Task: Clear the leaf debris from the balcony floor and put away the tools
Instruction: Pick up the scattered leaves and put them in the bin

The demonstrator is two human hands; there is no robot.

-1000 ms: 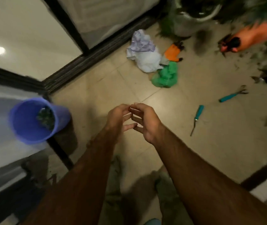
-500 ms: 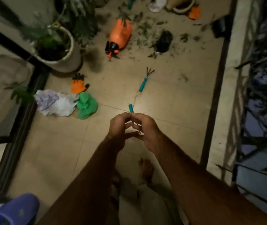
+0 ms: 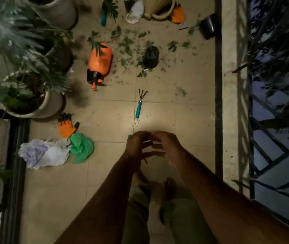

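Though the hands are held close together over the tiles, the left hand (image 3: pixel 136 147) and the right hand (image 3: pixel 164 147) with fingers loosely bent and tips almost meeting, I can see nothing gripped in either. From where they hang, the hand rake (image 3: pixel 139 106) lies dead ahead at 12 o'clock, apart from them. Its long axis runs near enough 12 to 6, with the teal handle pointing back at the hands and the tines away. The left hand is the nearer of the two, so I'd judge a straight reach forward from that side would meet the handle end first. A teal tool end (image 3: pixel 129 135) peeps out at the left hand's 11 o'clock, the rest hidden behind it. Further out, the leaf debris (image 3: pixel 129 50) is strewn from 11 round to 1 o'clock, well beyond the rake. Across the room, left to right: potted plants (image 3: pixel 54 106) crowd 10 o'clock, and a white bag (image 3: pixel 41 154), an orange glove (image 3: pixel 66 127) and a green bag (image 3: pixel 81 148) lie bunched at 9. An orange sprayer (image 3: pixel 101 62) lies on its side at 11, and a small black pot (image 3: pixel 151 57) sits among the leaves at 12. A pale ledge (image 3: pixel 230 85) with a dark railing (image 3: pixel 251 138) closes off 3 o'clock. The floor (image 3: pixel 184 120) is beige tile, dim, with fine crumbs by the rake's handle.
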